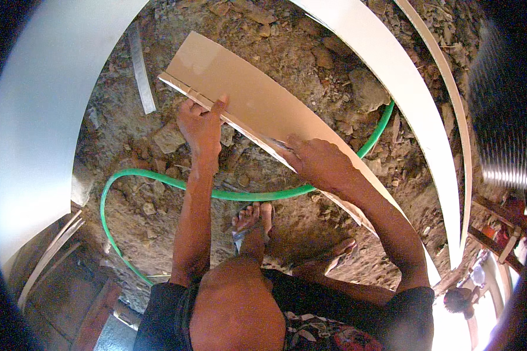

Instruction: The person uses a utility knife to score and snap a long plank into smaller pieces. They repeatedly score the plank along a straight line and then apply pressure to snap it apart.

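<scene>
A long strip of plasterboard (pixel 246 82) with a tan paper face and a ragged white edge slants across the middle, from upper left to lower right. My left hand (pixel 202 126) grips its near edge by the upper end, thumb on top and fingers curled below. Farther down that edge, my right hand (pixel 322 161) is closed and rests on the strip. A thin grey blade-like tool (pixel 278 144) shows at its fingertips, along the torn edge; most of it is hidden by the hand.
A green hose (pixel 263 194) loops over rough, stony ground beneath the strip. Large white sheets stand at left (pixel 47 128) and right (pixel 416 111). A narrow offcut (pixel 141 73) lies at upper left. My bare foot (pixel 253 219) is below the hose. Wooden pieces (pixel 498 231) are at far right.
</scene>
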### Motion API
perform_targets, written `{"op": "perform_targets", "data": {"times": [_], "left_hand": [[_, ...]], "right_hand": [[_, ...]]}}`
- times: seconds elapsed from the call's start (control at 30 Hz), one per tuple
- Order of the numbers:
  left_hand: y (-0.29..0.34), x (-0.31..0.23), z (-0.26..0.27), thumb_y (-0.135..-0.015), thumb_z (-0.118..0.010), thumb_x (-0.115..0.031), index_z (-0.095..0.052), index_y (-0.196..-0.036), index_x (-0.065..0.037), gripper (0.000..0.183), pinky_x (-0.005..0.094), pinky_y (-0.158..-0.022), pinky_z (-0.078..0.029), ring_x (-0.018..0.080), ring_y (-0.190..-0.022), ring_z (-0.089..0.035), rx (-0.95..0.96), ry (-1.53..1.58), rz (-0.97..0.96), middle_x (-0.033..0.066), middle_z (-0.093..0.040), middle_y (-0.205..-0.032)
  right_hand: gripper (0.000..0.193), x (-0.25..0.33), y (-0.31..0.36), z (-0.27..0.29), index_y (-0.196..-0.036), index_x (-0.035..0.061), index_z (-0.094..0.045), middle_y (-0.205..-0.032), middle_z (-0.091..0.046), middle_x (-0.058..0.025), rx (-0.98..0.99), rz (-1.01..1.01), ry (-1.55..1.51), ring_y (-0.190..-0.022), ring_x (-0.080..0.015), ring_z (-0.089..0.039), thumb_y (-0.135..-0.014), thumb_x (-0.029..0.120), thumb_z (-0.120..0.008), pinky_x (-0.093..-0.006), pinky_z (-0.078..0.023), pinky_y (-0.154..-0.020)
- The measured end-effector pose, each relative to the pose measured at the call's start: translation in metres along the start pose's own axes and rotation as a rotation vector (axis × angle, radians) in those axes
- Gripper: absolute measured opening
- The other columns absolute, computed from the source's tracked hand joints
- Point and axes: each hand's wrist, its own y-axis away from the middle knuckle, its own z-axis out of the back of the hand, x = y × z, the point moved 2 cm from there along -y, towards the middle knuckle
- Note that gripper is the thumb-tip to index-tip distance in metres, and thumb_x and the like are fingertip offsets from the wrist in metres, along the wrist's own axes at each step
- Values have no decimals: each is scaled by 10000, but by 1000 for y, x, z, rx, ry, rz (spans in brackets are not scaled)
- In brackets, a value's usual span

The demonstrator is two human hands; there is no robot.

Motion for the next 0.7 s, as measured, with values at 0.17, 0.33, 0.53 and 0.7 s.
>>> {"op": "perform_targets", "data": {"times": [0.17,0.33,0.53,0.7], "left_hand": [[-4,10,5,-788,-804,-51,-528,-1143,49,460,310,-535,-550,191,-732,-660,42,-16,-30,141,-689,-957],[6,17,-2,-803,-801,-85,-472,-1194,51,529,340,-555,-579,215,-798,-667,50,-47,98,151,-671,-1009],[9,14,-5,-802,-796,-74,-442,-1228,54,569,407,-672,-626,276,-870,-682,58,-50,81,202,-644,-1085],[8,14,-8,-801,-781,-36,-454,-1220,61,540,400,-648,-618,277,-895,-687,2,-109,65,198,-656,-1084]], "right_hand": [[384,-17,28,2,-1078,40,-541,-831,-658,-267,38,-56,-16,-808,-449,-653,-1011,407,-451,-561,-511,-721],[357,-20,29,-3,-1135,19,-501,-800,-657,-245,40,-44,26,-786,-449,-656,-1011,352,-462,-560,-517,-700],[312,-16,30,-13,-1180,9,-468,-757,-657,-229,-49,100,135,-746,-416,-680,-993,258,-472,-550,-543,-655],[286,-10,30,-16,-1165,23,-455,-712,-649,-187,-20,16,133,-682,-396,-679,-987,246,-472,-533,-548,-606]]}}
